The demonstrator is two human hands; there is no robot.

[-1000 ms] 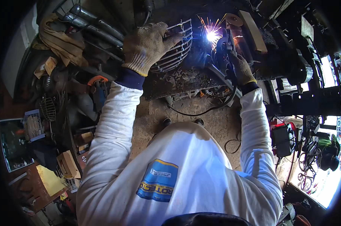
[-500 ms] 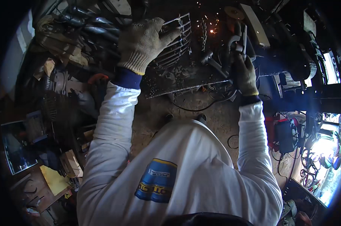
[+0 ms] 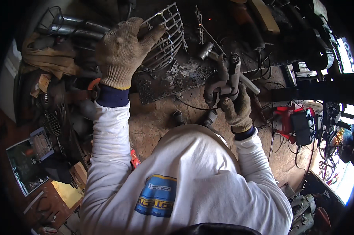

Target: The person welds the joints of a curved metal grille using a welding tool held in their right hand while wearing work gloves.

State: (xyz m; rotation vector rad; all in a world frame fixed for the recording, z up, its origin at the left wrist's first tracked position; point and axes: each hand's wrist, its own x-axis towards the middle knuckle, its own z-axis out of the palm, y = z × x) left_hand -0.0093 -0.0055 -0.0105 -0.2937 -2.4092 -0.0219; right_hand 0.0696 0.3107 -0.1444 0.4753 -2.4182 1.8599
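Left hand (image 3: 120, 53) gripping wire rack (image 3: 174, 30) over bench (image 3: 161, 87), thumb lying across bars, fingertips partly hiding. Rack probably staying stiff, fairly light, hot near joints; outer bars offering safest hold. Right hand (image 3: 239, 109) clasping welding clamp (image 3: 233, 74) low.

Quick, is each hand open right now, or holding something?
Left hand: holding the curved metal grate, some fingers hidden.
Right hand: closed around the welding electrode holder.

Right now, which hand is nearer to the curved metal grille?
Left: the left hand overlaps the metal grille from the left; the right hand is apart, to its lower right.
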